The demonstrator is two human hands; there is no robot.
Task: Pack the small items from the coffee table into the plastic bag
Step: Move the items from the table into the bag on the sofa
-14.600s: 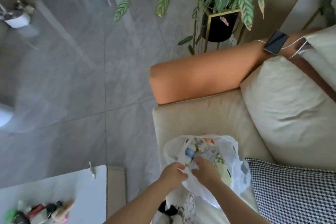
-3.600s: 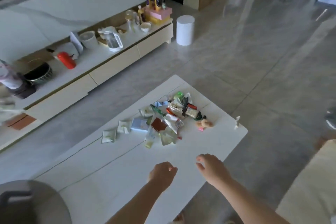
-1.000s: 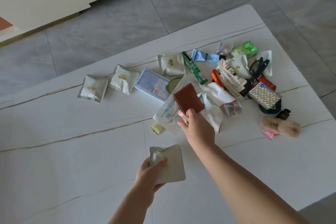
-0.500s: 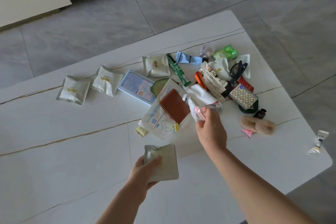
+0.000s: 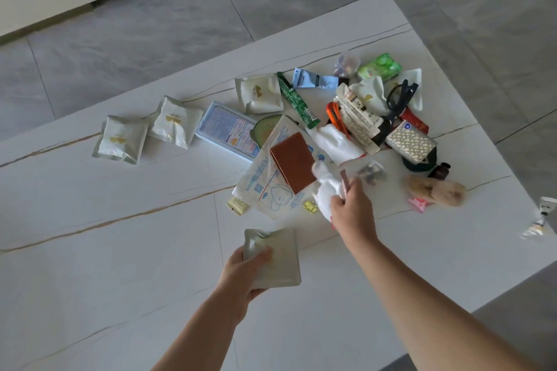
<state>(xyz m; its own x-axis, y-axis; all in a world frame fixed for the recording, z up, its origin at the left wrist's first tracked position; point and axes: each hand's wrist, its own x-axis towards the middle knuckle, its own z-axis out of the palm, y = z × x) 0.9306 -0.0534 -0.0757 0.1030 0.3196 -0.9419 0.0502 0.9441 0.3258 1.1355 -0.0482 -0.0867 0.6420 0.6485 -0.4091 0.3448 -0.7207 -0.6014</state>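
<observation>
white marble coffee table [image 5: 126, 253] over grey floor tiles, small items heaped toward its far right corner. my left hand [image 5: 244, 272] grips a flat pale sachet [image 5: 275, 260] above the near tabletop; my right hand [image 5: 351, 211] is curled round a white cloth [image 5: 327, 190] and a thin pink item at the heap's near edge, beside a brown card [image 5: 294, 161]. plastic bag out of view.
</observation>
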